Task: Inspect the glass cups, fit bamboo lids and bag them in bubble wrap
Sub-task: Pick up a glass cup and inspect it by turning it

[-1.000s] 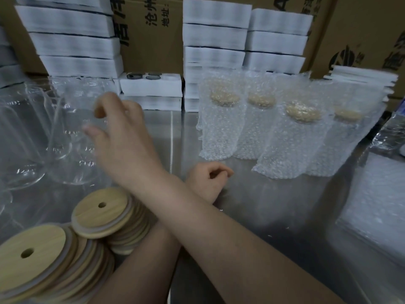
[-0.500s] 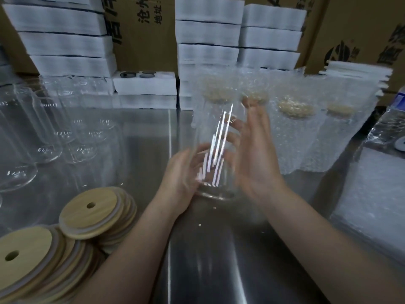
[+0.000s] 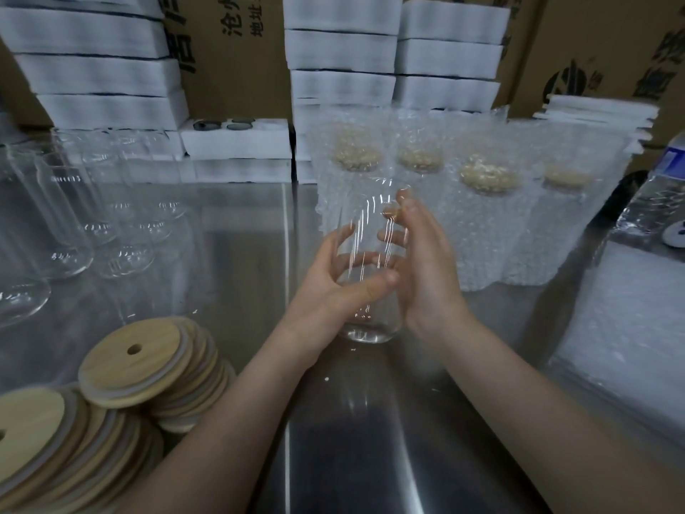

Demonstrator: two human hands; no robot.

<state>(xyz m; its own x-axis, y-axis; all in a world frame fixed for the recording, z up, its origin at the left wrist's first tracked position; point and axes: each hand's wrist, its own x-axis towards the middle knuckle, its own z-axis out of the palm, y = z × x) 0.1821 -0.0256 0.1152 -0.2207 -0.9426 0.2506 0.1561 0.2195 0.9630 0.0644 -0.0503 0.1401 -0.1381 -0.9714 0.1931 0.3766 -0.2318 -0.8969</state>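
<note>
Left hand (image 3: 333, 291) curls round 1 glass cup (image 3: 370, 328) (upright, perhaps lifted); right hand (image 3: 426, 276) presses it, fingers straight.

At centre frame, the glass cup (image 3: 370, 276) is clear, streaked with white glints. Lower left, the bamboo lids (image 3: 137, 361) are tan with pale grey rims. The bubble-wrap bags (image 3: 482, 235) at upper right are milky, dotted with bubbles. Along the top, white foam blocks (image 3: 100, 76) and brown cardboard boxes (image 3: 237, 50) with black print. The table (image 3: 241, 235) is silver-grey.

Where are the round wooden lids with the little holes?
In the head view, the bamboo lids lie piled at the table's lower left, in front of the empty glass cups and left of the left hand gripping one glass cup.
</note>
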